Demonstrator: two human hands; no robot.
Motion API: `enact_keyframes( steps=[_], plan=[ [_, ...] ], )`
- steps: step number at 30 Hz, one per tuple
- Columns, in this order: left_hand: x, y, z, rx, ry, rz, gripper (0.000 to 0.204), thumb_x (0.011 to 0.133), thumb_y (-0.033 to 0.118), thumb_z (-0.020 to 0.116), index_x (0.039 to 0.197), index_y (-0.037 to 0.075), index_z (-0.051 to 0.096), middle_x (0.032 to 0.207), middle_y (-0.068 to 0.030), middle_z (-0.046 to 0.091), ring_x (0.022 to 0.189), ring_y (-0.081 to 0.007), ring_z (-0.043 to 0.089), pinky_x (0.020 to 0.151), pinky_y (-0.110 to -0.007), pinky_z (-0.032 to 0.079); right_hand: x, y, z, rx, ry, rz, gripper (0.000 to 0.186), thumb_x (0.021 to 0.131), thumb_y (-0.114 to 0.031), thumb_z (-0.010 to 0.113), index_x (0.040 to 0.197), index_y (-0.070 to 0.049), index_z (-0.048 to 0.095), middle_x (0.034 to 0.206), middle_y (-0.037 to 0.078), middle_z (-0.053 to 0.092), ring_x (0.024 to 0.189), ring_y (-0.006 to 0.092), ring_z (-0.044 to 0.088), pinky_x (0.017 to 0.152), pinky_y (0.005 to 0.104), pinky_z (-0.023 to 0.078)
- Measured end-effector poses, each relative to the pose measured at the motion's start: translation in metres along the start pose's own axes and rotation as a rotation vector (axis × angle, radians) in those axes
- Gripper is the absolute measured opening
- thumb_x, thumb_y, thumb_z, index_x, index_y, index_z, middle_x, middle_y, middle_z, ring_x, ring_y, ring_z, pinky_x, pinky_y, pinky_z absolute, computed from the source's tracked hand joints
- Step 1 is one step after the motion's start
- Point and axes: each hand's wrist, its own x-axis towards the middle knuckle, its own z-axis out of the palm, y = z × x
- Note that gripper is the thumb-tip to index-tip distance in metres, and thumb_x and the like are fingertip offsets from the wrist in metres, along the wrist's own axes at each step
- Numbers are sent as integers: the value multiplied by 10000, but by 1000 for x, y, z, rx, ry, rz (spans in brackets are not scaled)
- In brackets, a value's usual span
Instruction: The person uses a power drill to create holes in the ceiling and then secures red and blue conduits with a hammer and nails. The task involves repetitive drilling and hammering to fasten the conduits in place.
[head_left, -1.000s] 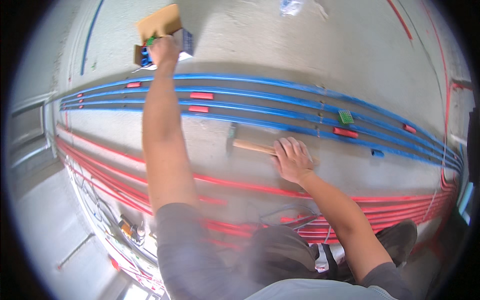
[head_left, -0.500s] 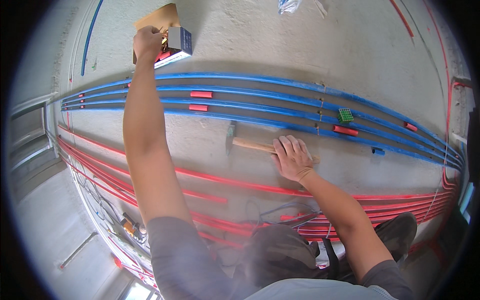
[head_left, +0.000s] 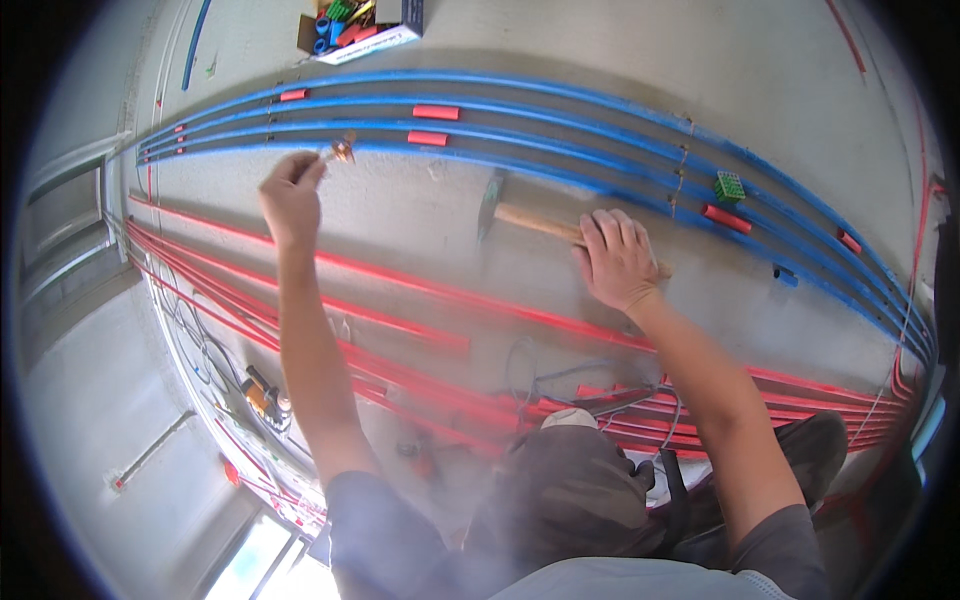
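My left hand (head_left: 293, 205) pinches a small copper-coloured metal piece (head_left: 343, 149), its exact form unclear, just below the blue pipes (head_left: 560, 88) that run across the floor. My right hand (head_left: 618, 258) grips the wooden handle of a hammer (head_left: 535, 221) lying between the blue pipes and the red pipes (head_left: 480, 299). At the top of the view stands an open cardboard box (head_left: 397, 22) filled with blue, red and green fittings and other small pieces.
Short red sleeves (head_left: 436, 113) and a green plastic grid block (head_left: 729, 187) sit among the blue pipes. Loose cables and an orange-and-black power tool (head_left: 262, 398) lie at lower left. A window (head_left: 255, 550) shows at bottom left. My knees are near the lower red pipes.
My left hand has come out of the box and moved down toward me with the metal piece. The floor's contents sit higher in the view; my right hand stays on the hammer.
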Motion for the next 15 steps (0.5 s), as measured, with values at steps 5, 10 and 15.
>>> enact_keyframes(
  steps=[5, 10, 15],
  plan=[
    [-84, -57, 26, -297, 2, -324, 159, 904, 20, 805, 1041, -57, 787, 860, -80, 759, 722, -112, 644, 634, -267, 484, 0, -4, 2, 26, 15, -22, 441, 948, -304, 721, 1321, -89, 629, 1316, 95, 593, 1295, 300, 544, 1083, 470, 435],
    [-118, -73, 50, -714, 37, -703, 157, 927, 6, 797, 1061, -63, 754, 817, -65, 726, 625, -96, 555, 543, -245, 382, -2, 0, -5, 2, 33, -42, 338, 994, -281, 701, 1249, -74, 621, 1288, 106, 612, 1220, 317, 598, 1028, 476, 480],
    [-140, -50, 43, -666, 81, -513, 175, 899, 15, 820, 1045, -61, 759, 813, -52, 718, 631, -96, 563, 550, -246, 409, -6, 10, -76, 111, -297, 96, 309, 1051, -280, 653, 1222, -27, 604, 1218, 187, 612, 1069, 413, 662, 876, 529, 531]
  ],
)
